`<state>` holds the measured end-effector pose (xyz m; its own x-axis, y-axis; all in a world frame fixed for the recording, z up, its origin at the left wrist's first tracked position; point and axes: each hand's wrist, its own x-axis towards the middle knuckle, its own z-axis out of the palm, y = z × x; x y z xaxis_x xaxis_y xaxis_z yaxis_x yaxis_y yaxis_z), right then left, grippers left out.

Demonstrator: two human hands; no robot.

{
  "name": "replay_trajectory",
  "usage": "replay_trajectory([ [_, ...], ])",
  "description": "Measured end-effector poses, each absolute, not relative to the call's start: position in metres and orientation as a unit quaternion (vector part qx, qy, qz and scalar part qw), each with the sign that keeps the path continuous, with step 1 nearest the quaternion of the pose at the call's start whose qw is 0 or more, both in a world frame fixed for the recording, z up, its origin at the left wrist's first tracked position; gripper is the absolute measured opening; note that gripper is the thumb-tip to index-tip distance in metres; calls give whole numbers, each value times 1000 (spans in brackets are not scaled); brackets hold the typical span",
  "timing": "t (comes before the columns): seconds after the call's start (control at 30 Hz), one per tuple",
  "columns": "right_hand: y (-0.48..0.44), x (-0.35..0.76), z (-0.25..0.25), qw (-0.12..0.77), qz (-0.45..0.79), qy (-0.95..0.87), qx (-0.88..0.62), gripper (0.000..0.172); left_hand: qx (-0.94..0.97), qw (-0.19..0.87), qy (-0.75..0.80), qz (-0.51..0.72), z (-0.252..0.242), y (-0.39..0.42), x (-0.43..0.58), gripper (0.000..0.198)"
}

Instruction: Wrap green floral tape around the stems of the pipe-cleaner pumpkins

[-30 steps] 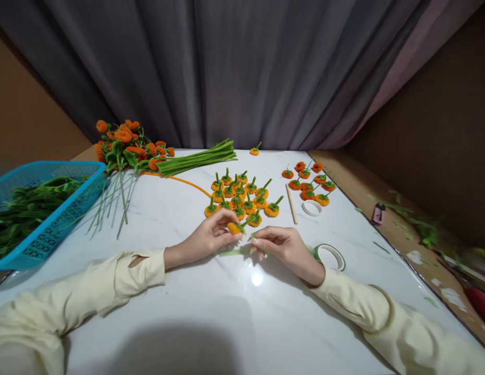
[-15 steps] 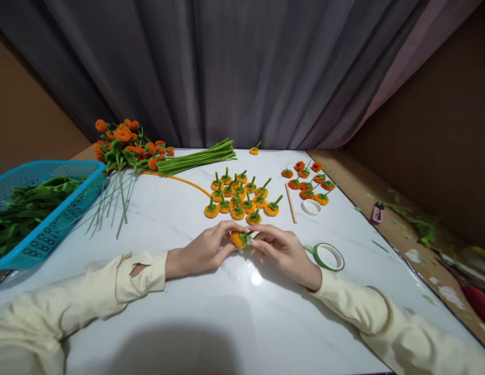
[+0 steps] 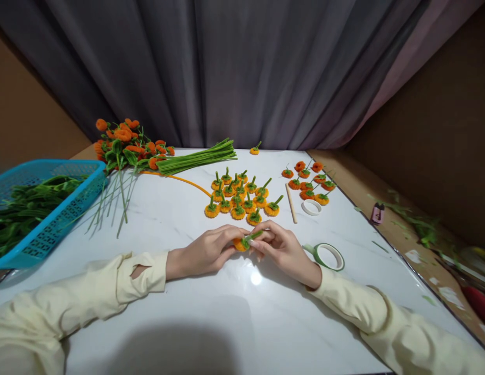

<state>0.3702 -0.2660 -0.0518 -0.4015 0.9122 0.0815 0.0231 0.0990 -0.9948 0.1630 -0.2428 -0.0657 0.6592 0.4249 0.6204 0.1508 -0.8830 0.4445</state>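
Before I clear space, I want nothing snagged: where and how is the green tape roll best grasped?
I'd pinch the green tape roll by its right rim, coming from the right: its open centre likely admits a finger, and the loose end trails left.

Both arms are angling in from the lower corners, and here the left hand (image 3: 211, 251) is pinching, its thumb sitting below the bent forefinger. Opposite, the right hand (image 3: 285, 252) is pinching too, forefinger arching above the thumb. The fingers are facing each other, backs of both hands showing.
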Motion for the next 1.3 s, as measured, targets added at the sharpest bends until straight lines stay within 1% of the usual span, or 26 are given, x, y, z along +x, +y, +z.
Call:
replay_trajectory([
  [0.27, -267, 371, -51, 400, 555, -627, -372, 22, 901, 169, 147, 372, -62, -243, 163, 37],
  [0.4, -267, 371, -50, 402, 559, -624, -369, 23, 902, 166, 127, 377, -61, -242, 164, 36],
  [0.83, -267, 371, -51, 405, 562, -623, -362, 24, 909, 147, 138, 364, -61, -244, 163, 32],
  [1.3, -269, 372, -46, 393, 561, -646, -338, 16, 921, 126, 129, 346, -59, -244, 161, 26],
])
